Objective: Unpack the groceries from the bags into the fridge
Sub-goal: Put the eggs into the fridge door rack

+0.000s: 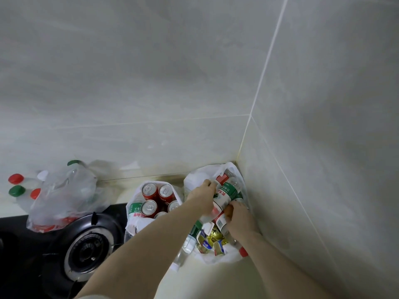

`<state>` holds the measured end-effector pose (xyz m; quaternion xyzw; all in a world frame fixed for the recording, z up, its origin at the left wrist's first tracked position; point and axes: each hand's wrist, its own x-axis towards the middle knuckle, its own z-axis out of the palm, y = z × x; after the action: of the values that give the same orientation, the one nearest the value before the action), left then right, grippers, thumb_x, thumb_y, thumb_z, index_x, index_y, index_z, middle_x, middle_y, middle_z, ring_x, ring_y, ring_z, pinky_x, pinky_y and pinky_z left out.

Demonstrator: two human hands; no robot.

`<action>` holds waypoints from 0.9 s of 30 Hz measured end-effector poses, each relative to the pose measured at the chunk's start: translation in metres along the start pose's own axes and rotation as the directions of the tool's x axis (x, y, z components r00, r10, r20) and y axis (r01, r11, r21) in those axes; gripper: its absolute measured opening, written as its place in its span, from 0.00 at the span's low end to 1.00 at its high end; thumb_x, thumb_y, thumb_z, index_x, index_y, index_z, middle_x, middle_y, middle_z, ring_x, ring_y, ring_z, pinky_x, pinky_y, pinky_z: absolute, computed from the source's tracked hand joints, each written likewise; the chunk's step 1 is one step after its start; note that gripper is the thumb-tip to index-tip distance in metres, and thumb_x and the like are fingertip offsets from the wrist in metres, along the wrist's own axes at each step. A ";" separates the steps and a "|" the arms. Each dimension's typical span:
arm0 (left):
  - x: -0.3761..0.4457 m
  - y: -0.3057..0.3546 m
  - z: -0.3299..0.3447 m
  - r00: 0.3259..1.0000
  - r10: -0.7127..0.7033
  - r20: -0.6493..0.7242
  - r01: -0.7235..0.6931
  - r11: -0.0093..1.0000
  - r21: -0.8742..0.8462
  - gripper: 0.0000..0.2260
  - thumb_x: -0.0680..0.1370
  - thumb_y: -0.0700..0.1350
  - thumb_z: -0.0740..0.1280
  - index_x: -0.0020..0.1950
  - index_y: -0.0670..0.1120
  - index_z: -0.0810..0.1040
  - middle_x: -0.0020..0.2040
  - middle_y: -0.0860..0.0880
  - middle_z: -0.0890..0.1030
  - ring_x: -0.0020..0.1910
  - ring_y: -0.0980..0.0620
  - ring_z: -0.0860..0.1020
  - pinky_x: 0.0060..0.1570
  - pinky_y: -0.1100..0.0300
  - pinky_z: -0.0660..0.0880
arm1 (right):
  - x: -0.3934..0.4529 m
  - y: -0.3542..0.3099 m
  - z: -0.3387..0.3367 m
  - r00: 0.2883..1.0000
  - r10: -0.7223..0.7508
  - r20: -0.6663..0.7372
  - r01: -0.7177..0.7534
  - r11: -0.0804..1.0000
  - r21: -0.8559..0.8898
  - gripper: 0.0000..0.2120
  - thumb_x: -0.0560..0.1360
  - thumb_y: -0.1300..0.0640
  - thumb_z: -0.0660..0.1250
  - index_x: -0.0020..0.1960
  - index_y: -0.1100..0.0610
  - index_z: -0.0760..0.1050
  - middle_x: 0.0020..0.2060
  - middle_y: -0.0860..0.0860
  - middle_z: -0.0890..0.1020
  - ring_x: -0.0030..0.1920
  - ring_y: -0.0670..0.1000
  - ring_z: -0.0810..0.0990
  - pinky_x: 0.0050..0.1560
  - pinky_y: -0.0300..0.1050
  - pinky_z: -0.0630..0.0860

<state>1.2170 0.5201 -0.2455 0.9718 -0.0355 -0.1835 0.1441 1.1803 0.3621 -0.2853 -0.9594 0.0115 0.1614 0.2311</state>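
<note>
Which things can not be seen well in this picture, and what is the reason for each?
- Fridge: not in the head view at all.
- Right hand fingertips: buried among the bottles in the corner bag.
- Snack packs: print too small to read.
- Left bag contents: blurred by cloudy plastic.
- Stove burner: its hob is cut off by the left and bottom edges.

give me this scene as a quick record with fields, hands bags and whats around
left hand: grips a water bottle in the corner bag
right hand: grips a second bottle in the same bag
middle bag: red cans, upright
left bag: clear, holds capped bottles
nearby: gas burner
fridge: not in view
</note>
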 end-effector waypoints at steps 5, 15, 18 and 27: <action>0.006 -0.007 0.004 1.000 -0.026 -0.018 0.024 0.998 -0.057 0.27 0.78 0.36 0.69 0.76 0.46 0.65 0.70 0.46 0.68 0.57 0.40 0.79 0.50 0.50 0.78 | 0.006 0.003 0.004 0.999 -0.004 -0.035 0.006 0.998 0.062 0.11 0.79 0.52 0.72 0.58 0.45 0.74 0.55 0.44 0.80 0.56 0.49 0.81 0.61 0.49 0.82; -0.075 -0.031 0.009 0.939 -0.115 -0.323 -0.046 0.891 -0.451 0.22 0.80 0.45 0.66 0.74 0.50 0.69 0.69 0.49 0.72 0.61 0.45 0.77 0.55 0.54 0.75 | -0.039 -0.003 0.001 0.972 -0.008 -0.234 0.103 0.912 0.396 0.13 0.74 0.51 0.76 0.57 0.47 0.80 0.49 0.42 0.82 0.52 0.48 0.80 0.56 0.50 0.81; -0.136 -0.047 0.018 0.878 -0.219 -0.425 -0.106 0.777 -0.620 0.20 0.78 0.45 0.68 0.70 0.51 0.73 0.62 0.51 0.76 0.58 0.49 0.78 0.56 0.52 0.78 | -0.062 -0.022 -0.003 0.970 -0.001 -0.245 0.133 0.843 0.522 0.17 0.72 0.52 0.79 0.59 0.48 0.82 0.50 0.42 0.84 0.51 0.45 0.81 0.59 0.44 0.79; -0.330 -0.088 0.045 0.674 -0.597 -0.436 -0.091 0.518 -0.851 0.21 0.80 0.39 0.70 0.69 0.59 0.74 0.62 0.51 0.77 0.50 0.48 0.85 0.48 0.51 0.84 | -0.144 -0.102 0.003 0.931 -0.361 -0.050 0.302 0.687 0.661 0.15 0.71 0.60 0.80 0.50 0.42 0.82 0.45 0.40 0.86 0.45 0.41 0.86 0.46 0.33 0.80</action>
<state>0.8945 0.6325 -0.1975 0.7729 0.2665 0.1761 0.5483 1.0527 0.4472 -0.1977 -0.7940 -0.1158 0.1426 0.5795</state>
